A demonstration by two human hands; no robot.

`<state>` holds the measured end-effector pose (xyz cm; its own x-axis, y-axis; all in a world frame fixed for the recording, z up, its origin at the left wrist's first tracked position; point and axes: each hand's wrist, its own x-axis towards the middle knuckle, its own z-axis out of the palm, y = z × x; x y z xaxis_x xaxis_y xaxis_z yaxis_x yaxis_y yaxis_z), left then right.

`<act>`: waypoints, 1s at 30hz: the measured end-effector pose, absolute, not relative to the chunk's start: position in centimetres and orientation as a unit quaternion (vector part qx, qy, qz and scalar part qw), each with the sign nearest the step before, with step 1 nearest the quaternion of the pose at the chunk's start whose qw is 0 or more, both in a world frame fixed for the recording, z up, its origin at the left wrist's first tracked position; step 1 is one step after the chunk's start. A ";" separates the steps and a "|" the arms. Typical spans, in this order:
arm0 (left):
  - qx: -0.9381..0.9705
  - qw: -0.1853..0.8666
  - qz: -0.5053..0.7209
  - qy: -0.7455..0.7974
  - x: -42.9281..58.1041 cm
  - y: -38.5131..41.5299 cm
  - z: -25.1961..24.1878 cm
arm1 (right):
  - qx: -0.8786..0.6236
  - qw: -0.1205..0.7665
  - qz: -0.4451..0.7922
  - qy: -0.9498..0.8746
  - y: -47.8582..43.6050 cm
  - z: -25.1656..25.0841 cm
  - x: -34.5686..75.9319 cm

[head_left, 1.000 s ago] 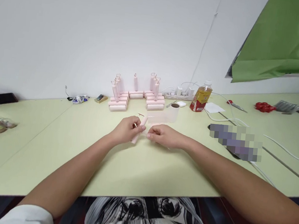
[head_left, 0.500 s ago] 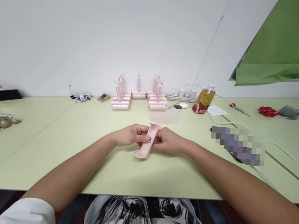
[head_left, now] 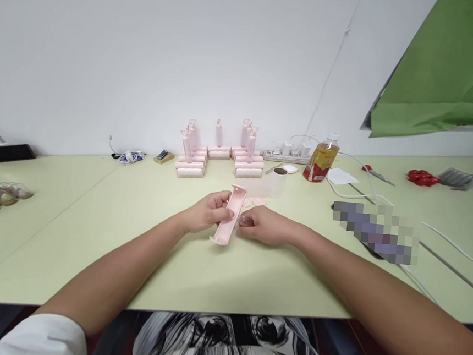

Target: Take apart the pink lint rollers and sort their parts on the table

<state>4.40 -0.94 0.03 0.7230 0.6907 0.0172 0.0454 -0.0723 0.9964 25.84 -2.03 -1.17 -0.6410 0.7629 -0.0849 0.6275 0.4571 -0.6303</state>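
Observation:
My left hand [head_left: 209, 212] is closed on a pink lint roller cover [head_left: 229, 221], a long open trough tilted with its hollow side toward me. The thumb presses inside, near the middle. At the cover's right side my right hand [head_left: 266, 225] is closed round a clear piece [head_left: 246, 221], which looks like a lint roller handle; most of it is hidden in the fist. Just beyond the hands, pink round caps [head_left: 258, 202] lie on the table. Behind them stands a white paper roll [head_left: 278, 182] with a clear sheet [head_left: 254, 188] beside it.
Several pink lint rollers [head_left: 190, 168] with upright handles stand by the wall. To their right are a power strip [head_left: 286, 156] and a drink bottle [head_left: 321, 158]. Cables, a screwdriver [head_left: 380, 174] and red-handled tools [head_left: 423, 178] lie farther right. A black phone [head_left: 12, 152] is at left.
The pink cover has turned more toward me and shifted slightly left, and the right hand has drawn a little away from it. The pink caps behind now show more fully.

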 end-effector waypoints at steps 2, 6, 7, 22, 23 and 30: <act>0.689 0.613 0.269 0.279 4.4 -1.1 0.5 | -0.422 0.097 0.293 -0.853 -1.6 -1.3 26.1; 0.693 0.579 0.304 0.304 4.2 -0.8 0.6 | -0.443 0.106 0.161 -0.875 -1.3 -1.0 26.2; 0.697 0.561 0.316 0.316 4.1 -0.6 0.5 | -0.446 0.117 0.121 -0.879 -1.3 -0.9 26.2; 0.886 0.017 0.106 0.450 8.3 3.0 2.2 | -0.452 -0.069 0.109 -0.883 -3.8 0.3 26.2; 0.892 -0.002 0.094 0.443 8.7 3.4 2.2 | -0.453 -0.070 0.108 -0.882 -3.9 0.3 26.1; 0.908 -0.054 0.050 0.412 11.1 5.2 2.0 | -0.462 -0.074 0.123 -0.875 -4.1 0.3 26.0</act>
